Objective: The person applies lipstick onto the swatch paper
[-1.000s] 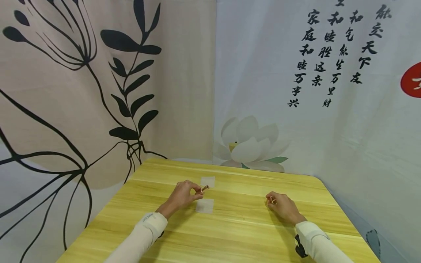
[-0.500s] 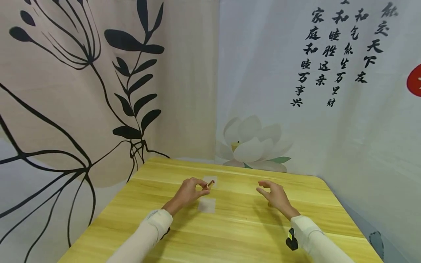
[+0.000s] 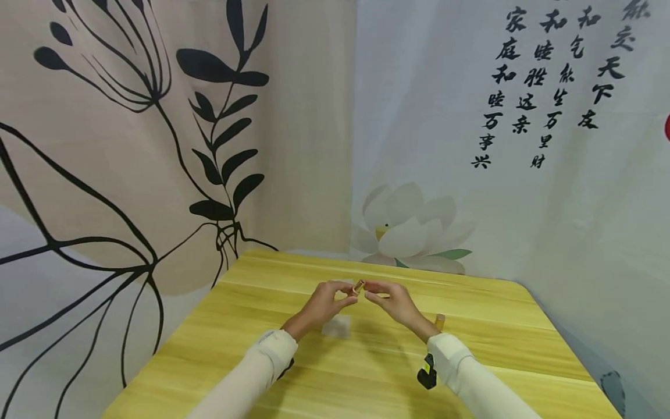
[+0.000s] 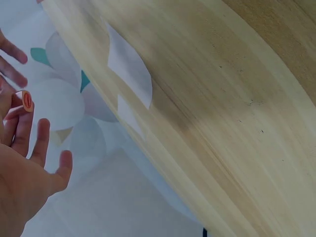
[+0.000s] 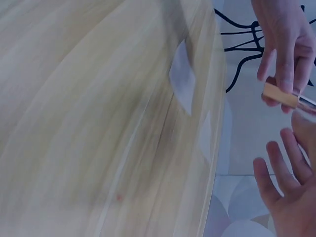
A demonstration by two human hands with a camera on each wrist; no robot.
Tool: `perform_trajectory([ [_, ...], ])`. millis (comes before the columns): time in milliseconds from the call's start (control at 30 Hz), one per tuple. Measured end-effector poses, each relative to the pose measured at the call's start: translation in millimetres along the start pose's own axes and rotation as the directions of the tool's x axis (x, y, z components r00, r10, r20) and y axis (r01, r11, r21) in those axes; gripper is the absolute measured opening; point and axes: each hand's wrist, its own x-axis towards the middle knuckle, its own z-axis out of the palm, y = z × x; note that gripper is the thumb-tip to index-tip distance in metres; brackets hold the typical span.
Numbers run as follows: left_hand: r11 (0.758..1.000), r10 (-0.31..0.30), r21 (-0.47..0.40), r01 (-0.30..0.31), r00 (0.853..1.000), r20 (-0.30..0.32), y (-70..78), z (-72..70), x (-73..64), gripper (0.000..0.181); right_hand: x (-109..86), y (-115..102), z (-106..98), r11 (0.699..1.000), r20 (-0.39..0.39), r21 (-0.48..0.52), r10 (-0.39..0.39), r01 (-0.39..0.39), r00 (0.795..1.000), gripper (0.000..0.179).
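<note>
A small gold tube [image 3: 359, 286] is pinched between the thumb and fingertips of the left hand [image 3: 324, 304], tilted and lifted above the table [image 3: 335, 384]. A silvery part is seen at the tube's far end from the right wrist, pointed toward the right hand [image 3: 396, 302], while a reddish oval end is shown from the left wrist. The right hand has been brought up just beside the tube, its thumb and fingers extended and parted, with a gap seen between them from the head; whether the tube is touched by these fingertips cannot be told. Beyond the hands, a second gold piece [image 3: 440, 321] is stood upright on the table, its lower part partly covered by the right forearm. Below the left hand, a pale square patch [image 3: 337, 326] is laid flat on the wood-grained top, and another pale patch [image 3: 346, 281] is mostly hidden behind that hand. Both forearms are covered by white sleeves: the left sleeve [image 3: 256, 372] and the right sleeve [image 3: 476, 372]. A dark device [image 3: 427, 375] is carried beneath the right wrist, and a sliver of a dark object is shown by the left. Behind the table, a cloth backdrop [image 3: 303, 145] is hung, printed with black plant stems, a pale lotus [image 3: 419, 227] and columns of black characters [image 3: 515, 75].
</note>
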Motion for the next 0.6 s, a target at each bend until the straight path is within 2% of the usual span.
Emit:
perform_trajectory([
  [200, 1.0, -0.002, 0.011, 0.002, 0.999, 0.04, 3.0, 2.3, 0.1, 0.029, 5.0, -1.9, 2.3, 0.989, 0.085, 0.142, 0.026, -0.038, 0.996, 0.046],
  [333, 1.0, 0.011, 0.005, -0.012, 0.998, 0.065, 3.8, 4.6, 0.4, 0.03, 6.7, -2.8, 3.5, 0.98, 0.102, 0.19, 0.047, -0.066, 0.994, 0.046],
  [467, 1.0, 0.003, -0.017, -0.002, 0.998, 0.068, 4.7, 5.7, 1.9, 0.028, 9.4, -5.1, 5.5, 0.972, 0.067, 0.211, 0.086, -0.098, 0.994, 0.041],
  [600, 1.0, 0.003, 0.007, -0.004, 0.999, 0.049, 3.8, 6.7, 2.5, 0.022, 10.7, -7.3, 9.9, 0.973, -0.005, 0.191, 0.136, -0.133, 0.991, 0.036],
])
